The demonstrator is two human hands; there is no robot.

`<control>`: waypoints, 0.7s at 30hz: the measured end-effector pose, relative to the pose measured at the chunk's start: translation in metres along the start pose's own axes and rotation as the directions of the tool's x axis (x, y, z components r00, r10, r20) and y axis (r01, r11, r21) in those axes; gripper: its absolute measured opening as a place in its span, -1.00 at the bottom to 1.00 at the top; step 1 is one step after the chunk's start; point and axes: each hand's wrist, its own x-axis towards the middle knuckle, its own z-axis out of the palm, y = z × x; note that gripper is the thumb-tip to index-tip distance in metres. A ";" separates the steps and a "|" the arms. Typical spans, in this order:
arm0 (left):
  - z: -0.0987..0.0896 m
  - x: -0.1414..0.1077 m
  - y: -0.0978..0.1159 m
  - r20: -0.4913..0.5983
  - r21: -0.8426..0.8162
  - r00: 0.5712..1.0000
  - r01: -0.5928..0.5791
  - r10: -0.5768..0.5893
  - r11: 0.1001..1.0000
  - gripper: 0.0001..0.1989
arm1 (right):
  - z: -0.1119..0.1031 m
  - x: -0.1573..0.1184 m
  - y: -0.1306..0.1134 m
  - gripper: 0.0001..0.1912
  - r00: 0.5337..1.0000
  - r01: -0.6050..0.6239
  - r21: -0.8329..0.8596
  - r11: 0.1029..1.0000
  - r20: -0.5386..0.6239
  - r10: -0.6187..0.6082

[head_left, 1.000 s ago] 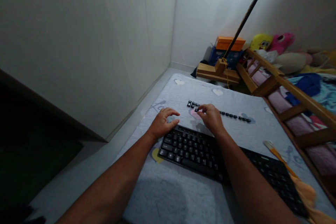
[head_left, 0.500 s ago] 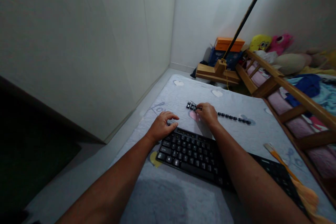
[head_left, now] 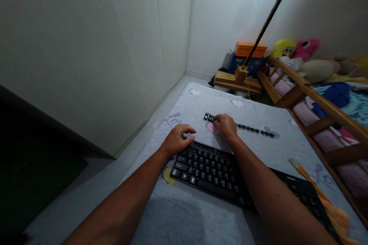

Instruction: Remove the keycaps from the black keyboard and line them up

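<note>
A black keyboard (head_left: 207, 172) lies on the pale, patterned cloth (head_left: 184, 206) in front of me. At its upper left corner rests my left hand (head_left: 178, 139), thumb and fingers apart with nothing between them. My right hand (head_left: 226, 126) reaches over the keyboard, its fingertips pinched together on a keycap in the row beyond it; the fingers largely cover that keycap. Left of those fingertips, several loose black keycaps (head_left: 209, 117) sit close together in a small group. A line of single keycaps (head_left: 254, 130) runs off to the right of the hand.
A brush (head_left: 300, 167) with an orange handle lies right of the keyboard, by an orange cloth (head_left: 337, 214). A wooden bed rail (head_left: 324, 101) borders the right side. White cabinet doors (head_left: 129, 57) stand left. Beyond are a wooden stand base (head_left: 238, 80) and an orange box (head_left: 250, 49).
My right hand has shifted very slightly left along the keycap row, its fingers still pinched. My left hand stays by the keyboard's corner.
</note>
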 end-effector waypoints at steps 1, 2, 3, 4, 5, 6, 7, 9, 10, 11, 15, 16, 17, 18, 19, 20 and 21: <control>0.000 0.000 0.000 0.003 0.000 1.000 0.003 -0.003 1.000 -0.83 | 0.000 0.000 0.000 -0.73 1.000 0.000 0.001 1.000 -0.001 0.000; 0.000 0.000 0.000 0.005 0.000 1.000 0.008 -0.008 1.000 -0.84 | 0.000 0.000 0.000 -0.73 1.000 0.000 0.003 1.000 -0.002 0.000; 0.000 0.000 0.001 0.007 -0.001 1.000 0.013 -0.013 1.000 -0.84 | 0.000 0.000 0.001 -0.73 1.000 -0.001 0.006 1.000 -0.003 0.001; 0.000 -0.001 0.001 0.007 -0.003 1.000 0.019 -0.019 1.000 -0.84 | 0.001 0.000 0.001 -0.73 1.000 -0.001 0.009 1.000 -0.003 0.001; -0.001 -0.001 0.002 0.009 -0.005 1.000 0.023 -0.023 1.000 -0.84 | 0.001 0.000 0.001 -0.73 1.000 0.000 0.014 1.000 -0.005 0.000; -0.001 -0.001 0.003 0.011 -0.006 1.000 0.025 -0.025 1.000 -0.84 | 0.002 0.000 0.001 -0.73 1.000 0.001 0.020 1.000 -0.007 -0.001; -0.001 -0.001 0.003 0.013 -0.006 1.000 0.026 -0.026 1.000 -0.84 | 0.002 0.000 0.002 -0.73 1.000 0.003 0.026 1.000 -0.010 -0.002; -0.001 -0.001 0.003 0.011 -0.005 1.000 0.025 -0.025 1.000 -0.84 | 0.003 -0.001 0.001 -0.73 1.000 0.004 0.043 0.999 -0.019 -0.003; -0.001 -0.001 0.003 0.011 -0.004 1.000 0.024 -0.024 1.000 -0.84 | 0.003 -0.001 0.001 -0.73 1.000 0.004 0.053 0.999 -0.025 -0.003; -0.001 -0.001 0.002 0.010 -0.003 1.000 0.023 -0.023 1.000 -0.84 | 0.003 -0.002 0.001 -0.74 0.999 0.005 0.066 0.998 -0.032 -0.003; 0.000 -0.001 0.001 0.011 0.002 1.000 0.020 -0.020 1.000 -0.83 | -0.009 -0.004 -0.002 -0.72 0.996 0.020 0.140 0.990 -0.084 -0.008; 0.000 -0.001 0.001 0.011 0.002 1.000 0.019 -0.019 1.000 -0.83 | -0.015 -0.006 -0.002 -0.70 0.995 0.027 0.165 0.986 -0.103 -0.010; 0.000 -0.001 0.001 0.008 0.000 1.000 0.018 -0.018 1.000 -0.83 | -0.021 -0.008 -0.002 -0.69 0.992 0.036 0.190 0.981 -0.122 -0.013; -0.001 -0.001 0.002 0.007 -0.003 1.000 0.017 -0.017 1.000 -0.83 | -0.028 -0.012 -0.002 -0.67 0.990 0.045 0.226 0.973 -0.141 -0.013; -0.001 -0.001 0.002 0.006 -0.004 1.000 0.017 -0.017 1.000 -0.83 | -0.035 -0.017 -0.001 -0.65 0.989 0.056 0.270 0.961 -0.149 -0.016; -0.001 -0.001 0.003 0.004 -0.005 1.000 0.016 -0.016 1.000 -0.83 | -0.042 -0.024 -0.001 -0.62 0.988 0.069 0.336 0.939 -0.153 -0.018; -0.001 -0.001 0.003 0.005 -0.005 1.000 0.014 -0.014 1.000 -0.83 | -0.049 -0.032 -0.001 -0.61 0.989 0.080 0.487 0.869 -0.147 -0.008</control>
